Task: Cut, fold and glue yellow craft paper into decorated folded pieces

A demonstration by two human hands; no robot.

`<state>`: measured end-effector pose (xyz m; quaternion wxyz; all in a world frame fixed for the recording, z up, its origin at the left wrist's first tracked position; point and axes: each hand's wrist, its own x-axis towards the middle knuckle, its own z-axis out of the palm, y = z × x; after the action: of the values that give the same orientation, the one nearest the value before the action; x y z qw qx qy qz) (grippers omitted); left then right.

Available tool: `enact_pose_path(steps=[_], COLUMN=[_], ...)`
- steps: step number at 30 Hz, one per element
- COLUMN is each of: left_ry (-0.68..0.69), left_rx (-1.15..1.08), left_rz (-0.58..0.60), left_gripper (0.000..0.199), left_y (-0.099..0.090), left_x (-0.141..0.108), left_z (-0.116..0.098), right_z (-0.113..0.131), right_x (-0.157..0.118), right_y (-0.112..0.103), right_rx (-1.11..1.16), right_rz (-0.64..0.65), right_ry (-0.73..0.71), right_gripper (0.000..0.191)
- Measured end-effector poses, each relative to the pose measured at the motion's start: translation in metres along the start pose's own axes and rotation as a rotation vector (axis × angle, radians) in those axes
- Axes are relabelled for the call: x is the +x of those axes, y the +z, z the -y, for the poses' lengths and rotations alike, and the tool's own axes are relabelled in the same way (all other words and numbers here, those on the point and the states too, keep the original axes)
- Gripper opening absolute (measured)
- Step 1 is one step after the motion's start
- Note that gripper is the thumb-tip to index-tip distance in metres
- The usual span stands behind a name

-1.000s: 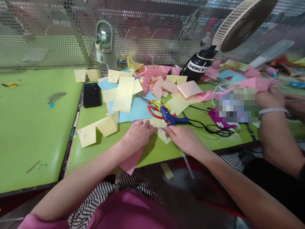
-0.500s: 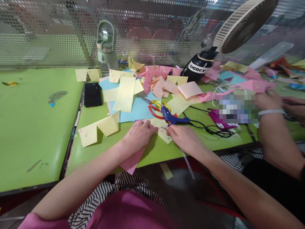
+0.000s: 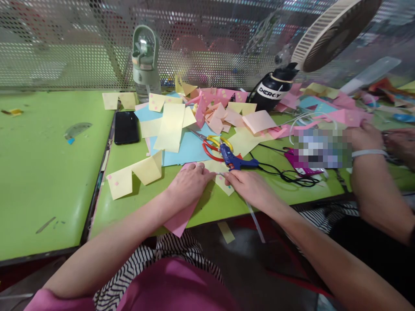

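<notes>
My left hand (image 3: 188, 185) bears down on a sheet of pink paper (image 3: 182, 219) near the table's front edge, fingers bent and close together. A ring is on one finger. Just to its right, my right hand (image 3: 248, 185) pinches a thin tool with a silvery tip (image 3: 220, 173); its kind is too small to make out. The tip lies close to my left thumb, over dotted pale yellow paper (image 3: 223, 186). Behind my right hand lie a blue glue gun (image 3: 238, 162) and scissors with red and yellow handles (image 3: 212, 147).
A folded yellow paper (image 3: 145, 172) stands at left, near a black phone (image 3: 126, 128). Paper pieces (image 3: 171, 127), a green bottle (image 3: 145, 65), a black bottle (image 3: 272, 90) and a fan (image 3: 333, 34) are behind. A co-worker's arm (image 3: 372, 172) reaches in at right, beside cables (image 3: 292, 177).
My right hand has shifted very slightly left, and the silvery tip shows more clearly beside my left thumb. My left hand stays on the pink paper.
</notes>
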<state>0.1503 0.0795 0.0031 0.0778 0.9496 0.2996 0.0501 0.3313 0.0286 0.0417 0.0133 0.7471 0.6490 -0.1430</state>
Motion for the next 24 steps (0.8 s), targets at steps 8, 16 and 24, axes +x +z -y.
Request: enact_pose_path(steps=[8, 16, 24], left_ry=[-0.039, -0.247, -0.215], left_rx=[-0.075, -0.778, -1.209], left_rz=[0.009, -0.093, -0.207], left_gripper=[0.033, 0.027, 0.016], left_y=[-0.007, -0.030, -0.041], left_x=[-0.002, -0.001, -0.056], left_z=[-0.002, 0.010, 0.007], right_z=[0.001, 0.009, 0.040], right_x=[0.002, -0.026, -0.048], right_y=[0.001, -0.017, 0.000], right_rx=[0.058, 0.218, 0.472], right_rz=[-0.013, -0.070, -0.023], right_ry=[0.000, -0.096, -0.263], right_gripper=[0.036, 0.037, 0.036])
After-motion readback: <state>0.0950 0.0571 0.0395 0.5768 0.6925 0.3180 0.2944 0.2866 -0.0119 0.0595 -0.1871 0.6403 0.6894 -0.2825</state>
